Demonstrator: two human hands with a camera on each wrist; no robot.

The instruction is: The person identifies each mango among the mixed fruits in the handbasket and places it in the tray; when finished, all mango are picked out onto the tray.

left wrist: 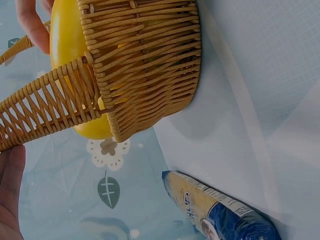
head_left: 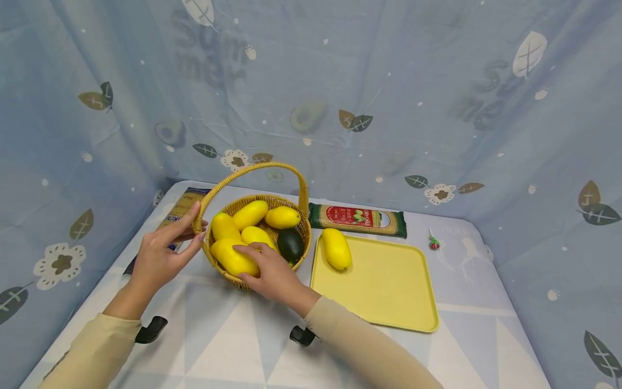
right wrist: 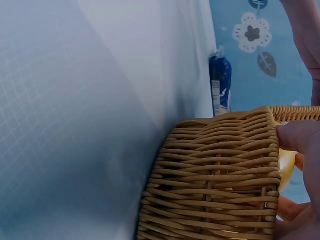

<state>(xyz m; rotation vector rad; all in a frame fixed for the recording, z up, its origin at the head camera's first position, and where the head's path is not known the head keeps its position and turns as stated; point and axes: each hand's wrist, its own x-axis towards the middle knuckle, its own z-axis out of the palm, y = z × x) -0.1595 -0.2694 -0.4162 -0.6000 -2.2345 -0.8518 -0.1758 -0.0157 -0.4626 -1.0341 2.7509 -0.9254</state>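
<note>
A wicker basket (head_left: 303, 243) with a tall arched handle (head_left: 257, 166) stands at the left of the table. My left hand (head_left: 162, 248) holds the handle low on its left side, thumb and fingers on either side of it. Inside lie several yellow mangoes (head_left: 250, 213) and a dark green avocado (head_left: 290, 245). With fingers curled over its top, my right hand (head_left: 279, 275) grips the front mango (head_left: 233, 256), which is still among the others in the basket. In the right wrist view, the thumb of the right hand (right wrist: 300, 137) is at the basket's rim.
Right of the basket is a yellow tray (head_left: 389, 281) with one mango (head_left: 336, 249) at its upper left. A red and green noodle packet (head_left: 359, 219) lies behind it. Another packet (left wrist: 215, 210) lies left of the basket. A lollipop (head_left: 434, 242) is at the far right.
</note>
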